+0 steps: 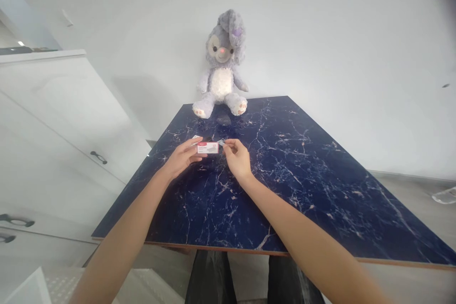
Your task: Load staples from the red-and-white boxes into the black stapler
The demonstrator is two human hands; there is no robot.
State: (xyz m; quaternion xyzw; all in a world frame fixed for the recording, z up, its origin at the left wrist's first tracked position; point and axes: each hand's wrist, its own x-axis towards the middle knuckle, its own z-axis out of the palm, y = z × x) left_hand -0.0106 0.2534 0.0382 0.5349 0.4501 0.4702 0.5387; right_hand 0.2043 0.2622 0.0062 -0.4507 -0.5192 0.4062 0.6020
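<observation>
My left hand (183, 156) holds a small red and white box (207, 147) above the dark blue marble table (302, 185), fingers curled round its left end. My right hand (237, 156) pinches a small silvery thing (221, 142) at the box's right end; I cannot make out what it is. Both hands meet over the middle of the table, a little to the left.
A grey and white plush rabbit (223, 64) sits upright at the table's far edge against the white wall. White cabinets with dark handles (99, 156) stand to the left. My dark trouser legs (210, 278) show under the near edge.
</observation>
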